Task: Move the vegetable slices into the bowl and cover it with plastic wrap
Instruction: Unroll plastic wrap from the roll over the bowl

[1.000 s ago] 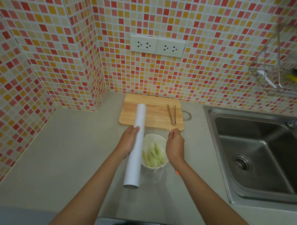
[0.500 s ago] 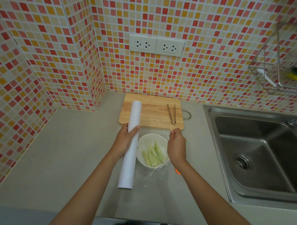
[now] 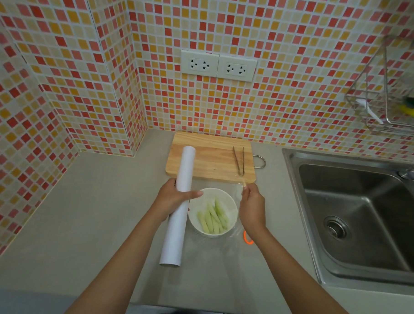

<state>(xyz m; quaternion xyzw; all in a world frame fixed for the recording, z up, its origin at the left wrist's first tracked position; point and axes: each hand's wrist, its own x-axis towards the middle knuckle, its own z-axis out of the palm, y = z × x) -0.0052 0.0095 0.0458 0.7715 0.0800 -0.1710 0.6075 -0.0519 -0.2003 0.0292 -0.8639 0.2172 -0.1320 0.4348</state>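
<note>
A white bowl (image 3: 232, 206) on the grey counter holds several pale green vegetable slices (image 3: 214, 216). My left hand (image 3: 173, 197) grips a long white roll of plastic wrap (image 3: 179, 208) just left of the bowl, its far end over the cutting board. My right hand (image 3: 252, 207) pinches the free edge of the clear film (image 3: 220, 184) at the bowl's right. The film stretches from the roll across above the bowl and hangs down toward me in front of it.
A wooden cutting board (image 3: 210, 157) lies behind the bowl with metal tongs (image 3: 239, 160) on its right part. A steel sink (image 3: 360, 211) fills the right side. A small orange ring (image 3: 247, 238) lies by my right wrist. A wire rack (image 3: 393, 93) hangs on the tiled wall.
My left hand has carried the roll leftward off the bowl, and the film has unrolled wider across it. My right hand stays at the bowl's right side holding the film edge.
</note>
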